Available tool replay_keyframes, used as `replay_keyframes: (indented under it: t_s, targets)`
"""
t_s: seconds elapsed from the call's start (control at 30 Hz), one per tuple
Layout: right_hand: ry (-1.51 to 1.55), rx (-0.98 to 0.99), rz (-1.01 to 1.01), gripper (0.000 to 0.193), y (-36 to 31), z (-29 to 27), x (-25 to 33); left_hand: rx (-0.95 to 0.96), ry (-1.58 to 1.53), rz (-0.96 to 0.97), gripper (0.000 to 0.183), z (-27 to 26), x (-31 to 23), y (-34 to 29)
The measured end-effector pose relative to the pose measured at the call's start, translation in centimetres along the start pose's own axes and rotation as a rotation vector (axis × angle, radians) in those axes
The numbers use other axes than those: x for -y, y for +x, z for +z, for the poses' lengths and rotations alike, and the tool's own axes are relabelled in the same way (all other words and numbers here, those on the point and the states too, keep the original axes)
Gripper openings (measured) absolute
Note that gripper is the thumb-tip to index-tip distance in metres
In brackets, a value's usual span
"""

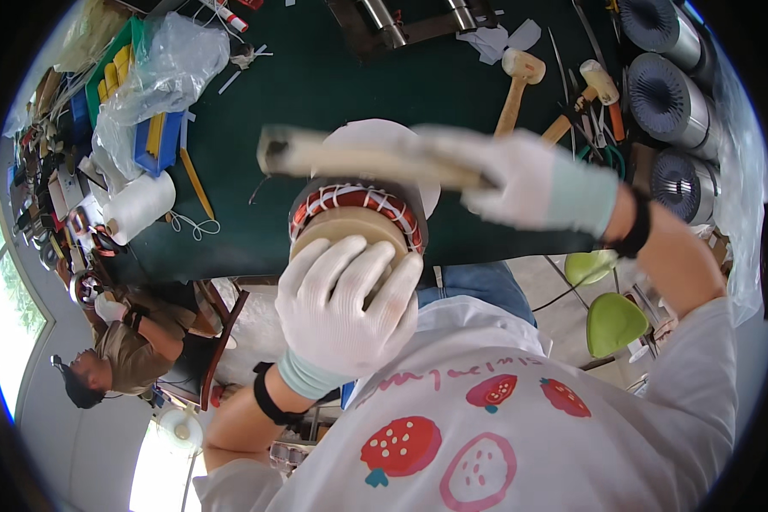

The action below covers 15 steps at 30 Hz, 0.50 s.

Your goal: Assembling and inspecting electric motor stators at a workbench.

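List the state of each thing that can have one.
Right grip: gloved, closed around the wooden bar
Wooden bar: held, motion-blurred
Left grip: gloved, fingers over the tan block; firmness unclear
Red band: laced in white
White spool: lying on its side
Blue box: open, holding yellow strips
Leftmost mallet: lying unheld

Pink script [452, 375], one line on the shirt [589, 427], hem side of its strawberry prints [401, 446]; wording unclear, can't read.
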State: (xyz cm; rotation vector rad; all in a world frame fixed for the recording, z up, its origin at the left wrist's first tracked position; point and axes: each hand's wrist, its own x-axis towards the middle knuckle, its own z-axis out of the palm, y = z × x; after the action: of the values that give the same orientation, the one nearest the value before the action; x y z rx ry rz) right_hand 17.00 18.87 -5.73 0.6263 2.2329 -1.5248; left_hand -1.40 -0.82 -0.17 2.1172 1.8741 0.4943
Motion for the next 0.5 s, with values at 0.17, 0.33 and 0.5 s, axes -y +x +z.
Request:
replay_keyframes:
  t_s: [0.17,0.33,0.5]
  targets:
    - [0.480,-0.850,0.030,0.035,2.5,-1.8,-2.0,-0.019,0.016,0.168,0.034,-0.1,1.2,0.1]
    - [-0.039,-0.015,-0.184,0.079,2.7,-2.0,0.6,0.058,-0.022,0.250,0.033,-0.7,2.0,0.1]
    - [0.344,-0.675,0.202,0.032,3.7,-3.4,-3.6,-0.164,0.087,-0.018,0.038,1.2,-0.4,-0.2]
